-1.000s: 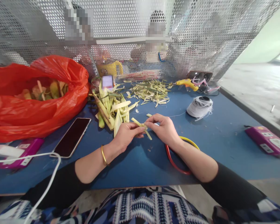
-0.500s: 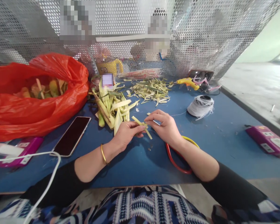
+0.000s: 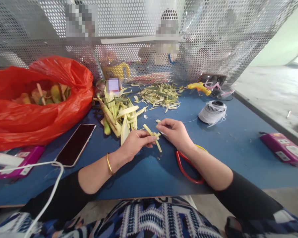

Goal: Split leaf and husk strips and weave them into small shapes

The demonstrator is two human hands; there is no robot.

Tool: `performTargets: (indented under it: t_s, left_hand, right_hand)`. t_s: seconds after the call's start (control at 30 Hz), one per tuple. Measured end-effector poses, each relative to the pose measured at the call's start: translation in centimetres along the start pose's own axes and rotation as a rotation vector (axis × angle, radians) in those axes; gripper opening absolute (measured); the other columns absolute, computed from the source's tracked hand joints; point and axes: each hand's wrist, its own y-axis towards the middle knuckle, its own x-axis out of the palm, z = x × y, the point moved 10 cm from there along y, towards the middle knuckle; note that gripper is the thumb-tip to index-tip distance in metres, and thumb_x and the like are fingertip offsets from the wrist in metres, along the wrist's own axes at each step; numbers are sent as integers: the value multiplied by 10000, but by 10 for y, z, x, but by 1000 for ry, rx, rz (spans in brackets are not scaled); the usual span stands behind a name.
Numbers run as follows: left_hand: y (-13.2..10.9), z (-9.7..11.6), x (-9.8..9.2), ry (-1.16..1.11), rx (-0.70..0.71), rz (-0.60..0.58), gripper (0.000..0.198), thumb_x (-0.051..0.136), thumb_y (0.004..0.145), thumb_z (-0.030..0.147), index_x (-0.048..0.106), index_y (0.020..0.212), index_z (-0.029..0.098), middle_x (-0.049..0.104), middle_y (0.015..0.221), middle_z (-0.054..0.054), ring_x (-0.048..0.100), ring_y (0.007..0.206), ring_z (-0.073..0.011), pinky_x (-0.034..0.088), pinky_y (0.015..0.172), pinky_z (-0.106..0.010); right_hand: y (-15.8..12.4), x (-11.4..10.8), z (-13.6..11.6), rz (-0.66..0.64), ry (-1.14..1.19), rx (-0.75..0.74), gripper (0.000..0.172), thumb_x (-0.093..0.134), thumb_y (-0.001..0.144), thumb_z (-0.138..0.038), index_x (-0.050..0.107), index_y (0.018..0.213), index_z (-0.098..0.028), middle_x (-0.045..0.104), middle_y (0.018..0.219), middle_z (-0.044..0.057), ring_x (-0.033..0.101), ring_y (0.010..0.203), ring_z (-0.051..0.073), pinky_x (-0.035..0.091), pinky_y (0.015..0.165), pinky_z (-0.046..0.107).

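Note:
My left hand (image 3: 140, 143) pinches crossed strips of pale green corn-husk-like leaf (image 3: 157, 142) between thumb and fingers, just above the blue table. To their right, my right hand (image 3: 172, 130) has its thumb and fingertips pressed together, apart from the strips. What it pinches is too small to make out. A thin white thread runs towards it from a spool (image 3: 212, 112). Beneath my right hand and forearm lie what look like scissors with red and yellow handle loops (image 3: 180, 167), partly hidden. Beyond my left hand is a heap of pale green husks (image 3: 114, 115).
Shredded strips (image 3: 161, 96) lie at the back by a perforated metal screen (image 3: 139, 29). A red plastic bag (image 3: 81, 99) and a phone (image 3: 75, 144) are on the left. A yellow glue gun (image 3: 200, 87) and a purple power strip (image 3: 284, 147) are on the right.
My right hand has drawn back slightly from the strips, where its fingertips were touching before. My left hand still holds them, slightly lower and further right.

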Motion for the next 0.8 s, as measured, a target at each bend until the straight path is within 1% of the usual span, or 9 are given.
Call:
performTargets:
  t_s: [0.07, 0.17, 0.33, 0.4, 0.47, 0.53, 0.6, 0.7, 0.8]
  left_hand:
    - [0, 0, -3, -35, 1, 25, 166, 781, 590, 298, 715, 612, 148, 677, 603, -29, 572, 548, -104, 501, 609, -250]
    - [2, -2, -7, -98, -4, 49, 179, 792, 579, 301, 716, 623, 144, 680, 610, -27, 580, 552, -100, 497, 597, -235]
    - [4, -9, -3, -160, -63, 2, 266, 829, 559, 355, 710, 645, 133, 686, 631, -30, 612, 581, -110, 516, 638, -250]
    - [4, -9, -1, -199, -69, -16, 300, 851, 526, 361, 719, 669, 132, 693, 650, -28, 619, 598, -113, 519, 657, -255]
    - [4, -7, -2, -240, -60, -20, 321, 871, 493, 339, 728, 691, 131, 703, 678, -29, 622, 614, -115, 519, 673, -259]
    - [4, -5, -4, -275, -52, -10, 315, 874, 497, 316, 733, 708, 130, 713, 700, -36, 626, 621, -116, 518, 682, -263]
    - [5, -5, -8, -307, -47, 8, 281, 861, 537, 305, 732, 714, 128, 720, 708, -46, 635, 625, -120, 517, 681, -263]
    - [7, -4, -14, -369, -32, 39, 221, 836, 591, 270, 731, 725, 129, 731, 733, -56, 655, 653, -127, 521, 683, -258]
    - [9, -5, -17, -433, -26, 61, 174, 816, 621, 218, 731, 746, 133, 741, 760, -54, 672, 679, -131, 528, 688, -250]
  right_hand:
    - [0, -1, 2, 3, 29, 24, 203, 576, 789, -343, 663, 730, -170, 620, 640, -15, 518, 619, 122, 387, 602, 246]
    - [-3, 7, -6, -77, 3, -29, 196, 584, 783, -339, 667, 726, -171, 636, 646, -14, 519, 615, 117, 387, 601, 240]
    - [-4, 10, -12, -90, -115, -77, 152, 574, 785, -273, 661, 713, -170, 670, 669, -6, 554, 637, 120, 408, 638, 244]
    - [-2, 7, -14, -88, -131, -72, 154, 574, 792, -282, 675, 767, -169, 692, 723, 5, 579, 675, 130, 421, 659, 248]
    - [-2, -4, -20, -64, -190, -83, 174, 571, 800, -299, 678, 840, -169, 702, 779, 17, 594, 705, 138, 432, 676, 253]
    - [-7, -17, -29, -59, -337, -105, 201, 569, 806, -313, 668, 902, -168, 690, 791, 24, 589, 692, 142, 434, 670, 257]
    - [-20, -25, -29, -129, -575, -89, 228, 560, 806, -297, 653, 974, -173, 668, 761, 22, 582, 655, 150, 415, 622, 259]
    - [-51, -35, -9, -270, -948, -30, 276, 531, 813, -273, 628, 1054, -179, 665, 889, 63, 619, 718, 190, 397, 603, 275]
    - [-78, -46, 16, -308, -1145, 45, 364, 521, 797, -233, 598, 1148, -173, 648, 971, 91, 644, 803, 229, 406, 616, 285]
